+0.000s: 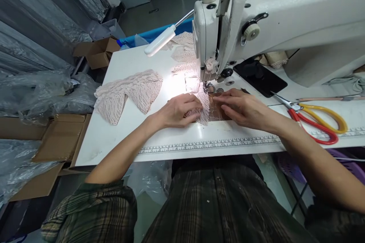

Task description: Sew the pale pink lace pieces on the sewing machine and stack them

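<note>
Garment workshop: industrial sewing machine [270, 19], lace pieces [128, 93], scissors [316, 119], cardboard boxes [97, 51].

Lace piece [203, 107]: pale beige-pink openwork, small, lying flat on the white table [119, 136]. Its top end runs to 12 o'clock under the sewing machine [211, 38] foot and its lower edge is ragged at 6 o'clock. The left side is bunched slightly under the left hand [178, 111] fingertips at 9 o'clock.

Brown piece [218, 113]: flat, rectangular, slightly shiny, material unclear. It touches the lace at 3 o'clock, the lace edge overlaps it, and its right part is hidden under the right hand [242, 108].
</note>
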Tool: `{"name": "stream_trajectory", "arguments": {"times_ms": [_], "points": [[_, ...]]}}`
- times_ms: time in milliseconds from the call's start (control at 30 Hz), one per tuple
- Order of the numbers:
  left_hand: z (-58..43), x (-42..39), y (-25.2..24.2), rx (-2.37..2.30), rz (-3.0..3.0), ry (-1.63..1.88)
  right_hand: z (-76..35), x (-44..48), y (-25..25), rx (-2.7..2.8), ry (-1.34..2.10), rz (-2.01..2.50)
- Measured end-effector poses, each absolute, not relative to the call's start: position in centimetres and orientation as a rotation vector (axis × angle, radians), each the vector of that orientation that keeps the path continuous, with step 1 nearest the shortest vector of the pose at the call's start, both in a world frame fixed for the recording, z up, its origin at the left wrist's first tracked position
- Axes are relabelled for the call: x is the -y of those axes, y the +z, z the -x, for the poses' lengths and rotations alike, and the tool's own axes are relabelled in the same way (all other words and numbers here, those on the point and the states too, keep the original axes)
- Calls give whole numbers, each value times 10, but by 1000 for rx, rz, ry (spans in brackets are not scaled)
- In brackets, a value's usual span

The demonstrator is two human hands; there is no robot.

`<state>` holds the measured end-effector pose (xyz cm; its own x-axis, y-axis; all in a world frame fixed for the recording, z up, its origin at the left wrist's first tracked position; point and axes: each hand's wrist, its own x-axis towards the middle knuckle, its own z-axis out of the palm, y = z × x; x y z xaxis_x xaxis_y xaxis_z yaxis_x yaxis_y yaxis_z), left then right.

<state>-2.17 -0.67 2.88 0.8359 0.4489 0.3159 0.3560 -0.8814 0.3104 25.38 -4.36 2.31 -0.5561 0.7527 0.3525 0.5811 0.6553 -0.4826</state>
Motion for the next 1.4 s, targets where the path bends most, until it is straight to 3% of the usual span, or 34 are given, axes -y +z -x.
{"name": "stream_trajectory", "arguments": {"times_ms": [433,633,833,1000,1400], "points": [[20,20,13,-816,-2408,644,-229,62,20,2333,774,988],[17,20,5,-768,-2442,874,-213,61,7,2323,574,1087],[14,18,-1,-610,-2725,980,-217,60,5,2106,626,1014],[13,22,2,-795,-2591,1099,-222,65,-2,2285,305,1139],[10,19,-4,-585,-2740,1009,-223,96,8,2523,148,1203]]}}
